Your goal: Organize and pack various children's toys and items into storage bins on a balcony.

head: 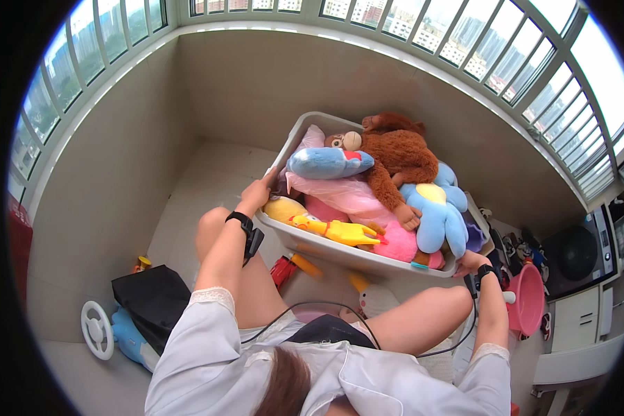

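Note:
A large white plastic storage bin point(312, 244) stands before me, heaped with toys. My left hand point(257, 193) grips its left rim. At the near right corner, my right hand point(470, 262) holds the rim, its fingers partly hidden. On top of the heap lies a brown plush monkey point(400, 151). Beside it are a blue-and-white plush toy point(325, 162) and a light-blue plush toy point(437, 208). A yellow rubber chicken point(338, 231) rests along the near side. Pink plush point(398, 242) and pink translucent wrapping point(338, 192) show beneath.
Walls and barred windows enclose the far side. At left are a toy with a white steering wheel point(98, 330) and a black cloth point(153, 301). A white plush toy point(377, 301) lies between my legs. Right are a pink basin point(528, 301) and a washing machine point(577, 252).

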Action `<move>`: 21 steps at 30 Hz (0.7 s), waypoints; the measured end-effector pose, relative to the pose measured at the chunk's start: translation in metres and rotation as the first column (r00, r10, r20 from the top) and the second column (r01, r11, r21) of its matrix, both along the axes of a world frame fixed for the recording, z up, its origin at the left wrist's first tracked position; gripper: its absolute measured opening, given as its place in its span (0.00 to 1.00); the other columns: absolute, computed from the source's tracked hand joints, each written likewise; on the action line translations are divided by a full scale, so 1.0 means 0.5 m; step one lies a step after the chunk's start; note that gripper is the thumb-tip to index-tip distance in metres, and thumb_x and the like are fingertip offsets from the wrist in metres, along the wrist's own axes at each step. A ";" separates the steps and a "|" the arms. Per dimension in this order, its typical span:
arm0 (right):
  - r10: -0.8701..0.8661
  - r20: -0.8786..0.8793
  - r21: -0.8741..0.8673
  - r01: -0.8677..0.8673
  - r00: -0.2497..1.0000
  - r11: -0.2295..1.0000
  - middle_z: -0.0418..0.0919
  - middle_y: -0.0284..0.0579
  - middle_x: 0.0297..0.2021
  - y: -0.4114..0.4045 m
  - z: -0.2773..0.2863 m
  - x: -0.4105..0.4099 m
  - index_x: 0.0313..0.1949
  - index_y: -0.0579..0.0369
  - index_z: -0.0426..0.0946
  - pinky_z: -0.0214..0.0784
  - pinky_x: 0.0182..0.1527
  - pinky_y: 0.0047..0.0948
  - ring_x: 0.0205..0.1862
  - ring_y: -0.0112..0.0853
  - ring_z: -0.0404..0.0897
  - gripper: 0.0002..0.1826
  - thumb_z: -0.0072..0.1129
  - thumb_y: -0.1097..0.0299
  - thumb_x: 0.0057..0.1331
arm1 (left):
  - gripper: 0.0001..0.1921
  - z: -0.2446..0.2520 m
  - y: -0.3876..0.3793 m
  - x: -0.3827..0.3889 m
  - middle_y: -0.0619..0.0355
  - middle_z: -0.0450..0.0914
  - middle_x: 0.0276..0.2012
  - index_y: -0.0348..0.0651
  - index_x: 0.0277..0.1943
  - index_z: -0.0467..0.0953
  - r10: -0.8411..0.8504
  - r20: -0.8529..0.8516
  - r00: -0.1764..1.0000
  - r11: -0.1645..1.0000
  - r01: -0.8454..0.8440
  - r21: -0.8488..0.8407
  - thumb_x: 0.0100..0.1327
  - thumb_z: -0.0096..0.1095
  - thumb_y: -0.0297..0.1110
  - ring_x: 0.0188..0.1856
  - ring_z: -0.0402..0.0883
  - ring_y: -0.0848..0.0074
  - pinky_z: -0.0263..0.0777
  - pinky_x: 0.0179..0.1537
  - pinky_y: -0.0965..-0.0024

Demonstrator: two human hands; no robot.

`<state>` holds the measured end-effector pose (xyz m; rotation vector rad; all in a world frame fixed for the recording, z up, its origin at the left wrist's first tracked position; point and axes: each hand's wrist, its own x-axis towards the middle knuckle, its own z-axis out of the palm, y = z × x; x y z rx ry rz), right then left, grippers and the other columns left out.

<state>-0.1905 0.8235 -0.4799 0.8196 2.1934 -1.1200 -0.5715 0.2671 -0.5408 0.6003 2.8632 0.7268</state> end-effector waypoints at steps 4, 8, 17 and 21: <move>-0.151 0.223 -0.119 0.181 0.963 0.976 0.74 0.57 0.35 -0.108 0.090 -0.063 0.50 0.61 0.60 0.75 0.38 0.39 0.36 0.47 0.77 0.16 0.40 0.77 0.61 | 0.34 0.043 -0.058 0.046 0.49 0.75 0.45 0.74 0.62 0.51 0.106 0.165 0.981 0.994 -0.105 -0.012 0.56 0.50 0.27 0.46 0.74 0.60 0.67 0.45 0.62; -0.008 0.272 -0.051 0.023 0.962 0.998 0.75 0.55 0.35 -0.035 0.061 -0.079 0.47 0.64 0.65 0.74 0.39 0.38 0.36 0.41 0.78 0.14 0.40 0.72 0.63 | 0.33 0.050 -0.063 0.085 0.48 0.75 0.44 0.74 0.61 0.54 0.244 0.076 0.967 0.970 -0.243 -0.020 0.55 0.47 0.25 0.47 0.74 0.61 0.67 0.46 0.62; 0.145 0.057 0.065 -0.149 0.988 0.987 0.76 0.49 0.24 -0.021 0.066 -0.120 0.37 0.66 0.71 0.72 0.31 0.29 0.23 0.35 0.77 0.13 0.43 0.67 0.61 | 0.32 0.047 -0.067 0.147 0.45 0.71 0.50 0.60 0.60 0.59 0.375 0.097 0.922 0.915 -0.385 0.122 0.52 0.52 0.22 0.51 0.71 0.60 0.64 0.52 0.66; 0.392 0.031 0.236 -0.388 0.920 0.891 0.76 0.46 0.20 0.030 -0.011 -0.139 0.30 0.65 0.72 0.69 0.24 0.28 0.20 0.31 0.76 0.11 0.43 0.69 0.60 | 0.25 0.035 -0.107 0.156 0.48 0.72 0.50 0.44 0.54 0.68 0.510 0.174 0.842 0.777 -0.538 0.326 0.49 0.55 0.24 0.50 0.73 0.65 0.66 0.50 0.69</move>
